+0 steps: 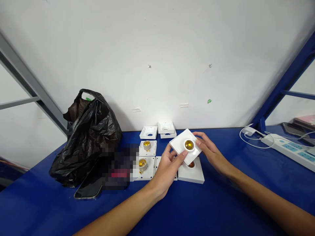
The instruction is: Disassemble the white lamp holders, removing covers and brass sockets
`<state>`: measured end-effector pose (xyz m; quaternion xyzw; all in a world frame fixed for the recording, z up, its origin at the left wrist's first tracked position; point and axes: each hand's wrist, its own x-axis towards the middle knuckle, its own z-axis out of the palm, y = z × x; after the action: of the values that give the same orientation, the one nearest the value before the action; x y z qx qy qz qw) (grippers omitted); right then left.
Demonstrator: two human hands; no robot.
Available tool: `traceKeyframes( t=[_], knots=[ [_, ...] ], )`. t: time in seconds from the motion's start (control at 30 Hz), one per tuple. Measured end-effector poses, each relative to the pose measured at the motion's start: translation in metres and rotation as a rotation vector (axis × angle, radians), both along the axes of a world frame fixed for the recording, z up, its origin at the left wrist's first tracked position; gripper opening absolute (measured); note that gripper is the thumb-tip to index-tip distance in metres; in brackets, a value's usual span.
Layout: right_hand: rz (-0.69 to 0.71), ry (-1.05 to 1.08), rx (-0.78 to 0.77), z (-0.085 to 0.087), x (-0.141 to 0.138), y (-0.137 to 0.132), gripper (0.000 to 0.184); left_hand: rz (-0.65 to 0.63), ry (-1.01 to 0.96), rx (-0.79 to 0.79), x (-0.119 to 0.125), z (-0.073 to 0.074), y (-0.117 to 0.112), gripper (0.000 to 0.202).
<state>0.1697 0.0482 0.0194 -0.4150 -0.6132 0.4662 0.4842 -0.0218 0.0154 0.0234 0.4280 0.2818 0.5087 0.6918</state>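
Between my two hands is a square white lamp holder (179, 143), tilted, with a round brass-coloured socket facing me. My left hand (169, 164) grips its lower left side, thumb on the front face. My right hand (209, 149) closes on its right edge, thumb near the socket. Just below it on the blue table lies another white lamp holder (197, 173), its socket partly hidden by the held one. Left of that are white base plates with bare brass sockets, one nearer (143, 165) and one farther (147, 145); my left hand partly covers another plate.
White square covers (148, 132) lie by the wall, with two more stacked (166, 127) beside them. A black plastic bag (91, 141) and a phone (88, 186) are on the left, next to a pixelated patch. A power strip (290, 149) with white cables occupies the right.
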Motion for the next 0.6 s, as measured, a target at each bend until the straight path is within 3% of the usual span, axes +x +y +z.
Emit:
traceKeyframes(
  t=[0.37, 0.6],
  knots=[
    [0.097, 0.038, 0.091, -0.0068, 0.0029, 0.0046, 0.043, 0.096, 0.089, 0.138, 0.0011, -0.0034, 0.0058, 0.056],
    [0.049, -0.021, 0.159, -0.0048, 0.0061, 0.0035, 0.037, 0.079, 0.154, 0.209, 0.0036, -0.0041, 0.0009, 0.046]
  ],
)
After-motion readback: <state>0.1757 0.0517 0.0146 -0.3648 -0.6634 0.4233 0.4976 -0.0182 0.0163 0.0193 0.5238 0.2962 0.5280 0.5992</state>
